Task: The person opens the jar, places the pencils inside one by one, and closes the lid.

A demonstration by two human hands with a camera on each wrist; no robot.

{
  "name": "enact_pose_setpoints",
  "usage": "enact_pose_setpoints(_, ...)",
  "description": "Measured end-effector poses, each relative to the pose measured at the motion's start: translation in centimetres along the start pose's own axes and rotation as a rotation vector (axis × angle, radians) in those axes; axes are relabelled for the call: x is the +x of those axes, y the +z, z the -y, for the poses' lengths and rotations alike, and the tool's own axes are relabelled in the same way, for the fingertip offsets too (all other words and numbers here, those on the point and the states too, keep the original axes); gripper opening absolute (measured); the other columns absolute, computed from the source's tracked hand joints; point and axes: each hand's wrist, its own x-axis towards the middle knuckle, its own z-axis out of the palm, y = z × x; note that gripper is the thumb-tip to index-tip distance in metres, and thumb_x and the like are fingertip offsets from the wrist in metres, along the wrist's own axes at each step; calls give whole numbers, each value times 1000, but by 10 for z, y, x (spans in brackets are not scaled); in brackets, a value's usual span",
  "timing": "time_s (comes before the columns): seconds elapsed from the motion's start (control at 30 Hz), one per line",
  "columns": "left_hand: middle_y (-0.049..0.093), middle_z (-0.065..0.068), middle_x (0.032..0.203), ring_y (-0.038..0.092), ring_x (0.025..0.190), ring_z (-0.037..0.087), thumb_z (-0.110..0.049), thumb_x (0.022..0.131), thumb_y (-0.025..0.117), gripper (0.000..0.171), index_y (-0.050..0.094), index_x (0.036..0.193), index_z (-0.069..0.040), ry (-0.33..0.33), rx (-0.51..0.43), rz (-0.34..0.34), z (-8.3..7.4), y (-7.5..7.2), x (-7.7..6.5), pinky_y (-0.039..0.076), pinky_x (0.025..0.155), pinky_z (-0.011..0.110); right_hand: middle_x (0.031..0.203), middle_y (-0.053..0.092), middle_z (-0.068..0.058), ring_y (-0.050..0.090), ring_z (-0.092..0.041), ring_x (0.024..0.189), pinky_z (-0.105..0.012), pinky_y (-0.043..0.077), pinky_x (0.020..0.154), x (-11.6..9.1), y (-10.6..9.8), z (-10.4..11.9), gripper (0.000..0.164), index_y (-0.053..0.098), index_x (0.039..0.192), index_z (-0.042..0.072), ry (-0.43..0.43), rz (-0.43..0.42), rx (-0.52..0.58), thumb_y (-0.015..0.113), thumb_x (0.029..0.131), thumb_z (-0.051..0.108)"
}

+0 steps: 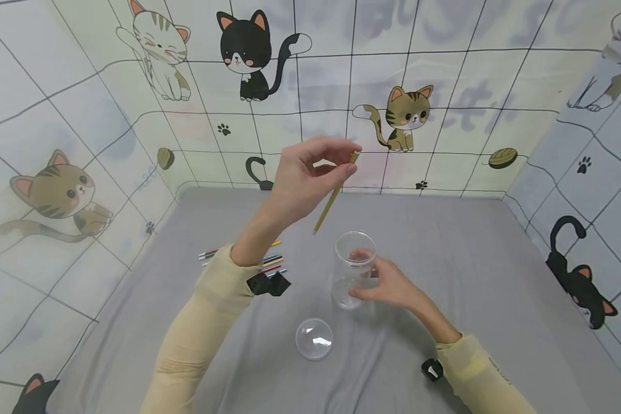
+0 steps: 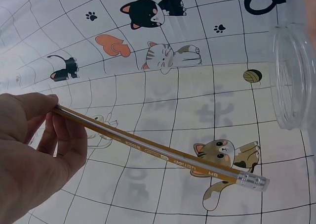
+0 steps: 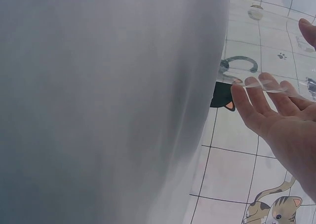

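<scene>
My left hand [image 1: 310,178] is raised above the table and pinches a yellow pencil [image 1: 326,209] near one end, between thumb and fingers. The pencil slants down, its metal ferrule and eraser end lowest, above and to the left of the jar's mouth. In the left wrist view the same pencil [image 2: 148,147] shows a silver stripe and lettering. My right hand [image 1: 393,284] grips a clear, lidless jar [image 1: 341,273] from its right side, thumb in front and fingers behind. The jar stands upright on the grey cloth. Through its clear wall the fingers [image 3: 256,103] show in the right wrist view.
Several coloured pencils [image 1: 273,260] lie on the grey cloth [image 1: 434,247] left of the jar, partly hidden by my left forearm. A round clear lid [image 1: 314,339] lies in front of the jar. Cat-print fabric walls [image 1: 321,86] stand around the back and sides.
</scene>
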Motion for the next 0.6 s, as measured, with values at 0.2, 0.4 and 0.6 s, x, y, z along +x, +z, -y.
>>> enact_pose_setpoints(0.2, 66, 14, 96, 62, 87, 21, 14, 85, 69, 24, 68, 110, 12, 14, -57, 27, -5, 14, 6, 56, 78, 37, 128, 61, -12, 61, -40, 104, -40, 53, 87, -1, 1, 1, 70, 53, 135, -3, -4, -4, 5, 86, 75, 11)
enact_pose_setpoints(0.4, 65, 14, 94, 62, 86, 21, 15, 86, 68, 24, 68, 109, 12, 40, -87, 55, -4, 24, 11, 57, 79, 39, 130, 60, -11, 61, -40, 107, -44, 52, 89, -1, 0, 3, 73, 51, 136, -3, 21, 8, 3, 87, 75, 13)
enact_pose_setpoints(0.6, 65, 14, 94, 63, 87, 20, 15, 86, 68, 24, 67, 110, 13, 25, -107, 57, 0, 31, 12, 57, 81, 39, 131, 59, -11, 61, -39, 108, -45, 52, 90, -1, -2, 3, 73, 50, 137, -3, 21, 15, -5, 86, 76, 13)
